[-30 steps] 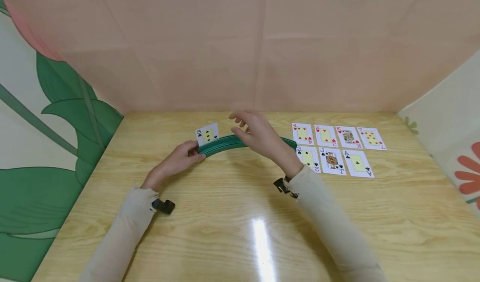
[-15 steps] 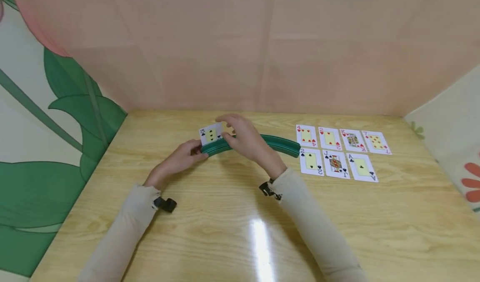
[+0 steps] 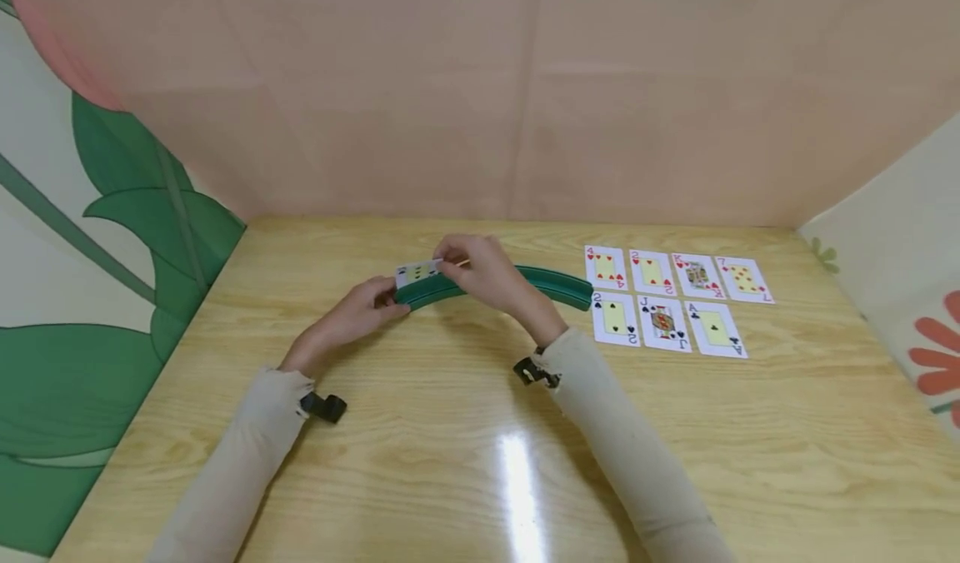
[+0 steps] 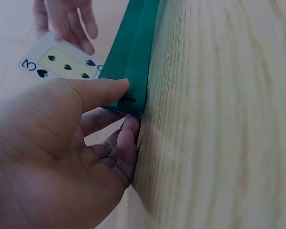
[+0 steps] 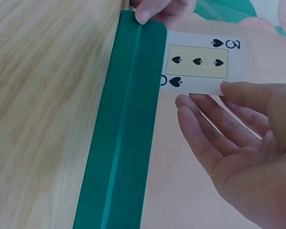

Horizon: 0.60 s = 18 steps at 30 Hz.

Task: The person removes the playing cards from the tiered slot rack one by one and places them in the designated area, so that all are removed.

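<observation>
A green curved playing card holder [image 3: 555, 286] stands on the wooden table. My left hand [image 3: 352, 317] grips its left end, thumb in front and the other fingers curled behind and below, as the left wrist view shows. The three of spades [image 5: 198, 59] rises from the holder at that end, its lower edge hidden by the holder. My right hand [image 3: 491, 276] pinches the card's upper right corner, the thumb [image 5: 243, 93] on its face side and the fingers behind it.
To the right of the holder, several playing cards lie face up in two rows, including the four of hearts [image 3: 604, 268], the jack of spades [image 3: 663, 322] and the ace of clubs [image 3: 717, 330]. A pink cloth wall [image 3: 480, 130] borders the table's far side.
My right hand has moved left along the holder and taken hold of the three of spades. The card now leans further back. My left hand stays on the holder's end.
</observation>
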### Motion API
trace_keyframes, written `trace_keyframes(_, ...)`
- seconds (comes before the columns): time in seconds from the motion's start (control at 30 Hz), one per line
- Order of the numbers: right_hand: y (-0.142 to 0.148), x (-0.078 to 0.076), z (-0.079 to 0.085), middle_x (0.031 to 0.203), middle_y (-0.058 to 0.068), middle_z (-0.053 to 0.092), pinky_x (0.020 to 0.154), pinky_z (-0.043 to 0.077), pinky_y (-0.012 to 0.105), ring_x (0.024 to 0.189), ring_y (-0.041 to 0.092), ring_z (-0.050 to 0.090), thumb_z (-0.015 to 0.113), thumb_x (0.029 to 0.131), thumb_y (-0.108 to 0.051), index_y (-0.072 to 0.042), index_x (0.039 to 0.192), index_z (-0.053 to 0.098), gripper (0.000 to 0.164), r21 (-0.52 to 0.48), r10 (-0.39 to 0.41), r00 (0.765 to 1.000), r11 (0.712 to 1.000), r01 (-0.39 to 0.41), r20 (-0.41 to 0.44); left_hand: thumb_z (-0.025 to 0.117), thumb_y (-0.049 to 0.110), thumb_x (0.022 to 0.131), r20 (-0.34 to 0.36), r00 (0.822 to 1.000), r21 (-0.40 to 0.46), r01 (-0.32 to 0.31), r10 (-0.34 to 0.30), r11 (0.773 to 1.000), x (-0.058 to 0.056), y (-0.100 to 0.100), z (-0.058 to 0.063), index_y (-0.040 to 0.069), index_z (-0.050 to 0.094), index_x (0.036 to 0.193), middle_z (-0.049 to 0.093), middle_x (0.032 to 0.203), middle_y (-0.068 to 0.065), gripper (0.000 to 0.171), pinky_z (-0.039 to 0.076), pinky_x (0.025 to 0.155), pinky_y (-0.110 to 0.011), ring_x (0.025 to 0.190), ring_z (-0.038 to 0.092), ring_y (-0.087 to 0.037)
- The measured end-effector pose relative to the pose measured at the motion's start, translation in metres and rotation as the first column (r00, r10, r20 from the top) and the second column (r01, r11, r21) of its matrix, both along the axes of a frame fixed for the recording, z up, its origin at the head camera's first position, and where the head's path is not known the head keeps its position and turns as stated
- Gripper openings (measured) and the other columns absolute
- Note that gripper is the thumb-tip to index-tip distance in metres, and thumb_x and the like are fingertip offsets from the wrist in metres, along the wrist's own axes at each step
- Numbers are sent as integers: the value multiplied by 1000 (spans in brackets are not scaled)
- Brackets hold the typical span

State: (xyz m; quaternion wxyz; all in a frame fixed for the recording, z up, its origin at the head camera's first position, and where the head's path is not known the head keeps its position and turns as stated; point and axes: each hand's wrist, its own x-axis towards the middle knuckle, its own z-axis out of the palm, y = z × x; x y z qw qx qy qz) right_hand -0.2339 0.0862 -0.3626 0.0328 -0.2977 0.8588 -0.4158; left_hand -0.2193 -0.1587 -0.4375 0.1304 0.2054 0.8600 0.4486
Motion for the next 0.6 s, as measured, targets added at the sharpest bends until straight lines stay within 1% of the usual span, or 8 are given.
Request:
trace_keyframes(0.17,0,1,-2,106,4,70,85,54,30,99,14,65,60,101,-12,-5,108,69,14,6,-15,1000,1000,15,7,60,15,101,-21,1000,-33,-2,1,999,2,1,3,3,55,135,57,112,-13,37,42,85,-38,99,50,-25)
trace_keyframes(0.2,0,1,-1,106,4,70,85,54,30,99,14,65,60,101,-12,-5,107,69,14,5,-17,1000,1000,17,7,60,14,101,-31,1000,-40,-5,4,999,3,1,4,2,56,134,57,111,-13,35,42,84,-38,98,51,-25)
trace_keyframes(0.27,0,1,1,105,5,70,84,55,30,99,14,66,60,101,-12,-4,105,69,13,-3,-20,1000,1000,20,3,62,13,100,-50,999,-54,-16,13,998,5,2,6,2,60,126,58,109,-13,28,43,83,-38,97,51,-25)
trace_keyframes(0.37,1,1,4,105,7,70,84,55,30,99,15,67,60,100,-11,-4,103,69,12,-17,-32,1000,999,32,1,66,12,97,-80,995,-65,-57,52,996,6,3,9,2,66,112,61,103,-12,18,42,82,-38,94,53,-25)
trace_keyframes(0.43,2,2,7,106,8,71,83,55,30,100,16,67,60,100,-10,-4,102,69,11,-26,-44,999,999,44,6,70,12,94,-89,992,-66,-95,89,993,6,4,11,1,68,106,64,99,-11,16,44,82,-38,92,56,-25)
trace_keyframes(0.6,8,1,12,111,9,70,83,55,30,102,17,66,59,101,-11,-5,107,67,11,-27,-79,997,996,80,16,74,13,91,-97,980,-63,-181,175,981,4,6,11,0,70,111,68,97,-11,24,50,82,-39,92,62,-25)
